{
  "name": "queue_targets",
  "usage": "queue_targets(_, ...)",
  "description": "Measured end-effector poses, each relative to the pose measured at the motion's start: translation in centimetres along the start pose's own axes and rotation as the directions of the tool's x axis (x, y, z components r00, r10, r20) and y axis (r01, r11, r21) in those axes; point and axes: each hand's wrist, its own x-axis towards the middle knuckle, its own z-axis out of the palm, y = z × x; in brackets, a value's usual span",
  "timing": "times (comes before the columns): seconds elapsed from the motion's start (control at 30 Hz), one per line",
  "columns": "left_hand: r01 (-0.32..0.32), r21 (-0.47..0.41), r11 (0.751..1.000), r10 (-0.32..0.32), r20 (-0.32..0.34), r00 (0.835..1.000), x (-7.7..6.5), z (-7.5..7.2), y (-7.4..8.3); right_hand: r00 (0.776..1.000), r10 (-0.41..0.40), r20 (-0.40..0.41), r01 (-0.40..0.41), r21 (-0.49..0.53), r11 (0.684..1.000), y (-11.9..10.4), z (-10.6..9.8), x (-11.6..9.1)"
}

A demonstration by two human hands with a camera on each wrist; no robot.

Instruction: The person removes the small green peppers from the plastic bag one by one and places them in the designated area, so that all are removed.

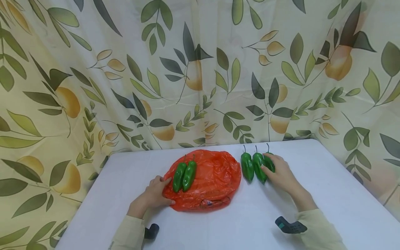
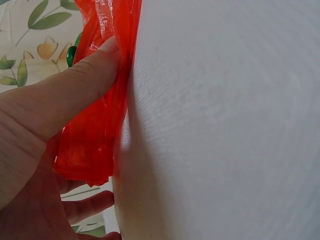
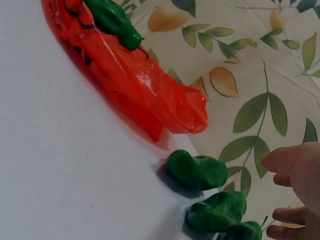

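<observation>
A red plastic bag point(image 1: 215, 177) lies flat on the table, bearing two green peppers point(image 1: 189, 176) side by side near its left edge. My left hand point(image 1: 155, 193) touches that edge, fingers spread apart; in the left wrist view the thumb point(image 2: 95, 67) lies against the red plastic. To the right of the bag, three more green peppers point(image 1: 247, 166) stand in a row, stems pointing away. My right hand point(image 1: 280, 173) hovers over the rightmost pepper point(image 1: 268, 163) and partly covers it. The right wrist view shows its fingers apart, with a gap to the peppers point(image 3: 197, 170).
A white cloth point(image 1: 250, 215) covers the table. Behind it hangs a curtain point(image 1: 200, 69) printed with leaves and fruit. Each wrist carries a dark strap-like device, such as the right one point(image 1: 290, 226).
</observation>
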Motion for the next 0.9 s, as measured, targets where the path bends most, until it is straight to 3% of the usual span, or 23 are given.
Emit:
queue_targets(0.27,0.004,-0.005,1.0,-0.004,0.009,1.0,0.0,0.0,0.2,1.0,-0.02,0.012,0.02,0.008,1.0,-1.6,1.0,0.2)
queue_targets(0.6,0.004,-0.005,1.0,-0.004,0.008,1.0,0.0,-0.2,0.1,0.996,-0.092,0.013,0.091,0.034,0.995,-5.6,2.7,0.9)
queue_targets(0.9,-0.005,-0.004,1.0,0.005,0.011,1.0,0.1,-0.1,-0.1,0.988,-0.143,0.058,0.139,0.079,0.987,-8.3,5.8,0.9)
